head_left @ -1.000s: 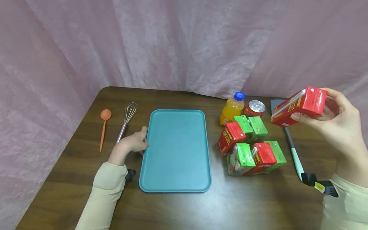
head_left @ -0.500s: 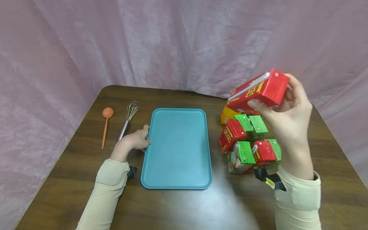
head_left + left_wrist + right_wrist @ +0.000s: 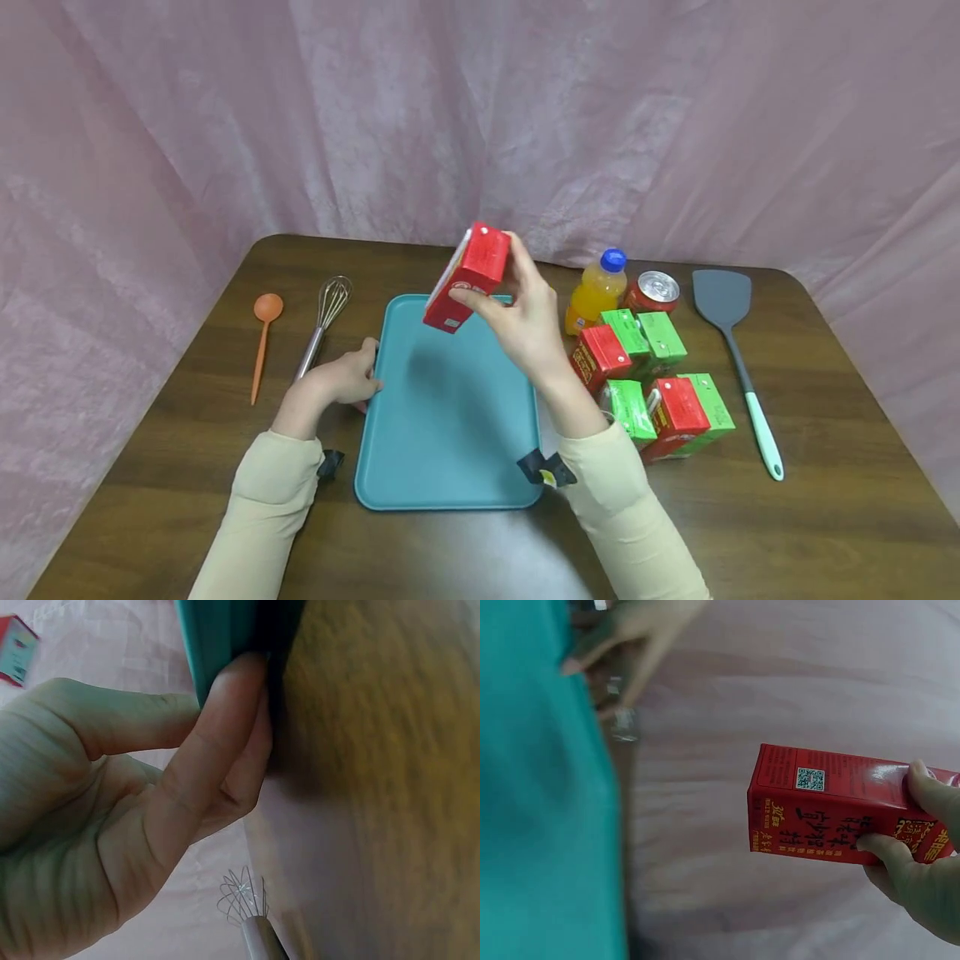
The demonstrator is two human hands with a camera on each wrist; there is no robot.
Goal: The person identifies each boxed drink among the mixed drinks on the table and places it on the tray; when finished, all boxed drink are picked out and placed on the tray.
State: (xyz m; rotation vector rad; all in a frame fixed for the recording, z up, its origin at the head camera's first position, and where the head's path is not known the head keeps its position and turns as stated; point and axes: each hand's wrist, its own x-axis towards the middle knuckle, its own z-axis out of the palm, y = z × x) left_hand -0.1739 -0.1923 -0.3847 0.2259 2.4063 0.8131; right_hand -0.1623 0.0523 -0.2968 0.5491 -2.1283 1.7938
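Note:
My right hand (image 3: 528, 321) grips a red drink carton (image 3: 471, 275) by its sides, tilted in the air above the far part of the teal tray (image 3: 450, 450). In the right wrist view the carton (image 3: 817, 806) shows its printed faces, with the fingers at its right end. At the tray's left edge, my left hand (image 3: 347, 377) pinches the rim. The left wrist view shows its thumb above and fingers (image 3: 206, 742) tucked under the teal rim (image 3: 210, 645).
Right of the tray stand several red and green cartons (image 3: 675, 417), an orange juice bottle (image 3: 596, 292) and a can (image 3: 654, 292). A spatula (image 3: 731, 333) lies farther right. Left lie a whisk (image 3: 322, 321) and an orange spoon (image 3: 264, 333).
My right hand has carried the red carton leftward from the far right, past the grouped drinks, to above the tray. The left hand has stayed at the tray's edge.

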